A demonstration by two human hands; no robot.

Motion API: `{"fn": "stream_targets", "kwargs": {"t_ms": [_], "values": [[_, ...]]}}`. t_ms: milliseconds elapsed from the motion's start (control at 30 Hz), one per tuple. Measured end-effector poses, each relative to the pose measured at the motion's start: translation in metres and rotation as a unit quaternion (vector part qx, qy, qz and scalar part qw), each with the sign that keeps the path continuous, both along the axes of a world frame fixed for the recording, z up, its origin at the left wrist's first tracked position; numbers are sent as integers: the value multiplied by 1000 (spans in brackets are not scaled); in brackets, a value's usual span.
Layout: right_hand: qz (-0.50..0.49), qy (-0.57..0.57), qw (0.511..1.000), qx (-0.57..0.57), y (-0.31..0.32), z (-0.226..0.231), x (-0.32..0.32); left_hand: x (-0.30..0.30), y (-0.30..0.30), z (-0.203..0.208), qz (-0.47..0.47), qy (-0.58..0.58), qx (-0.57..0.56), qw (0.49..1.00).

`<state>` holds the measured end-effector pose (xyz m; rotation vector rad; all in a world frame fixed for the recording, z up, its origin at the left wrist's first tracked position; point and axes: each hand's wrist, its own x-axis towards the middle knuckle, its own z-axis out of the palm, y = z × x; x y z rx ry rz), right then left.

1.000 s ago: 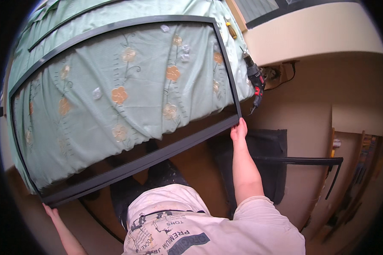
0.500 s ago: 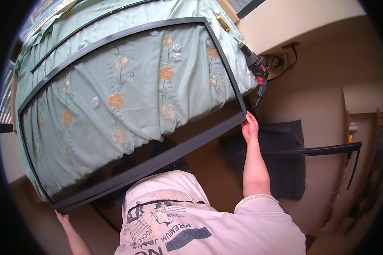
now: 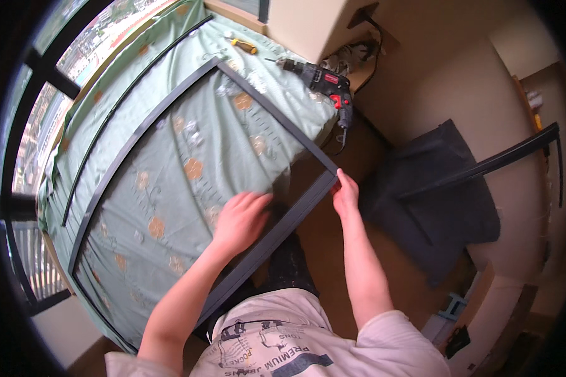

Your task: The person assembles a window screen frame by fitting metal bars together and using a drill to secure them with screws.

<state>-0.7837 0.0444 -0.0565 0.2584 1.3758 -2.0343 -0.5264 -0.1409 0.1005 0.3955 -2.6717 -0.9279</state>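
Head view, only view available. Dark grey frame [image 3: 275, 115], four-sided and open in the middle, set aslant over a pale green cloth [image 3: 170, 220] with orange and cream flowers. Its far part lies over the cloth; its near bar extends past the cloth's near edge, in front of the person's white printed shirt [image 3: 264, 333]. Contact between frame and cloth along the full length: cannot tell. The left forearm covers part of the near left portion.

Right hand [image 3: 346, 193]: at the near right corner of the frame, fingers closed on that corner, arm reaching from the near side.

Left hand [image 3: 240, 220]: above the cloth, within the frame's outline, near the near bar and apart from the right hand. Fingers appear bent but are motion-blurred; how far open they are, and whether they hold anything, cannot be told.

On the cloth, beyond the frame at far left: a thin black strip [image 3: 115, 108], roughly alongside the far bar and apart from it. At the far right: a screwdriver [image 3: 244, 46] with a yellow and black handle, and near it a dark power drill [image 3: 321, 78] with red parts, lying just outside the frame's right bar. Small clear plastic pieces [image 3: 195, 135] lie inside the outline.

Window [image 3: 41, 103] with dark bars at far left. To the right, beyond the right hand: a dark mat [image 3: 465, 207], with a long black bar [image 3: 516, 151] extending above it to the right.
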Motion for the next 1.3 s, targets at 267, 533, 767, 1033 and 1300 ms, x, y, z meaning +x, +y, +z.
{"fn": "stream_targets", "kwargs": {"t_ms": [267, 533, 767, 1033, 1300], "values": [[177, 51, 982, 32, 17, -22, -15, -255, 9, -90, -366, -196, -91, 905], [341, 146, 926, 77, 17, -19, -55, -334, -5, -124, -512, -503, 97, 689], [291, 114, 950, -4, 20, -17, -52, -331, -6, -140, -525, -447, 126, 713], [260, 109, 959, -10, 39, -22, -36, -328, -1, -129, -531, -434, 133, 716], [238, 30, 970, -36, 28, -12, -33, -314, -6, -98, -463, -387, 46, 796]]}}
